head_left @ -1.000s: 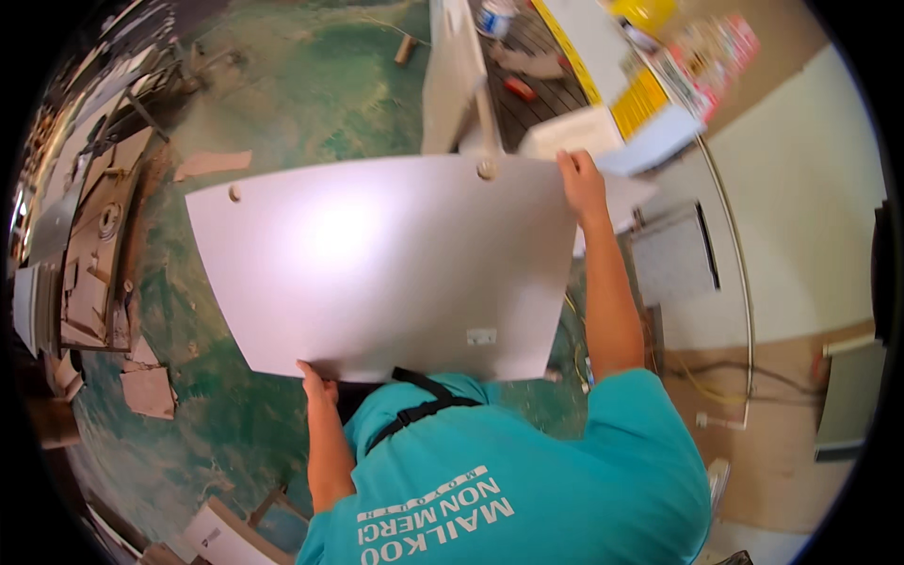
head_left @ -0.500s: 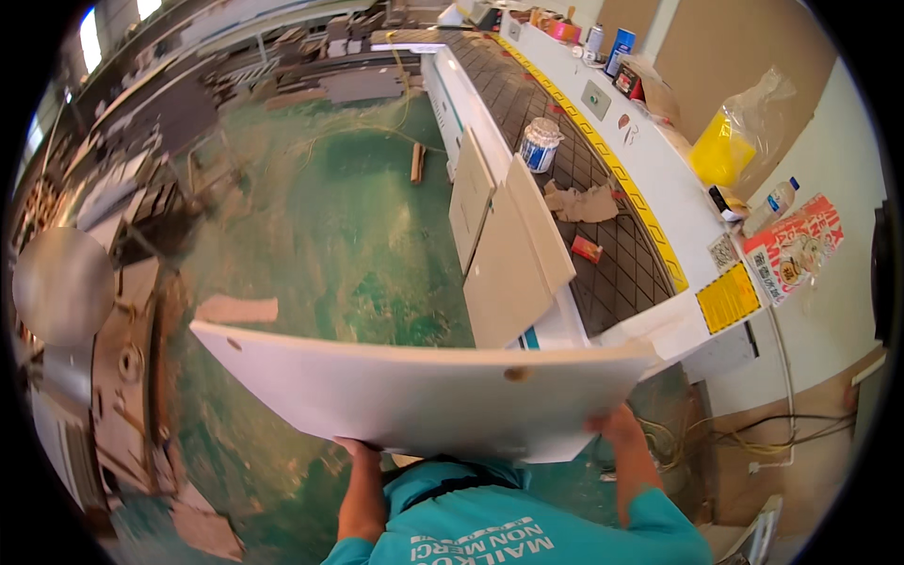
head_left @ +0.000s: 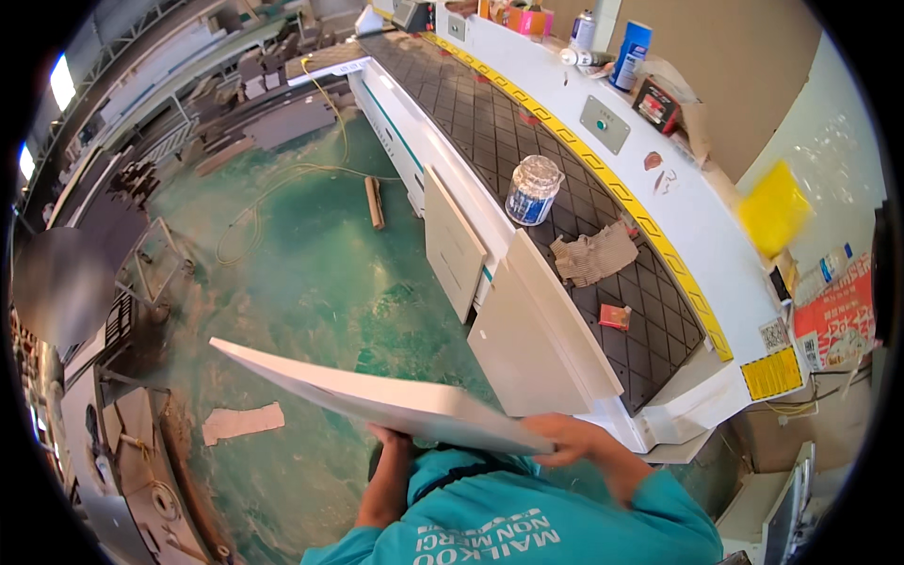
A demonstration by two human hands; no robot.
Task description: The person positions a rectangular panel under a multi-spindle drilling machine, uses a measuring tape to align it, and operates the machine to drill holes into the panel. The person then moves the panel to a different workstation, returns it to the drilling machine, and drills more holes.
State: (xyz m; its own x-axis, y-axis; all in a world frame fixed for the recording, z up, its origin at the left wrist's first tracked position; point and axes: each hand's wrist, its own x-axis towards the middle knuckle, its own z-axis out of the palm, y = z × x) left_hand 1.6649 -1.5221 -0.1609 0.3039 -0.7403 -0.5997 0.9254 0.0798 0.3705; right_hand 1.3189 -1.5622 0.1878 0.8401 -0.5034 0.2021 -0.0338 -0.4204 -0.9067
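Note:
A large white panel (head_left: 377, 394) is held in front of my body, seen nearly edge-on, its left corner reaching out over the floor. My left hand (head_left: 392, 441) grips its near edge from below, with the fingers partly hidden behind the panel. At the right end, my right hand (head_left: 567, 439) is closed round the edge, the thumb side uppermost. Just beyond the panel, a wide off-white board (head_left: 532, 325) leans upright against the side of a long machine. A smaller board (head_left: 454, 245) leans behind it.
The long machine bed (head_left: 499, 122) has a dark quilted top holding a white tub (head_left: 535, 191), torn cardboard (head_left: 595, 256) and a small red box (head_left: 615, 316). A cardboard scrap (head_left: 243, 422) and wooden offcut (head_left: 376, 202) lie on the green floor. A cluttered workbench (head_left: 141, 471) stands left.
The panel has tipped from showing its broad face to nearly edge-on. My right hand has shifted inward to the left with the panel's end. The machine appears nearer as the view shifted.

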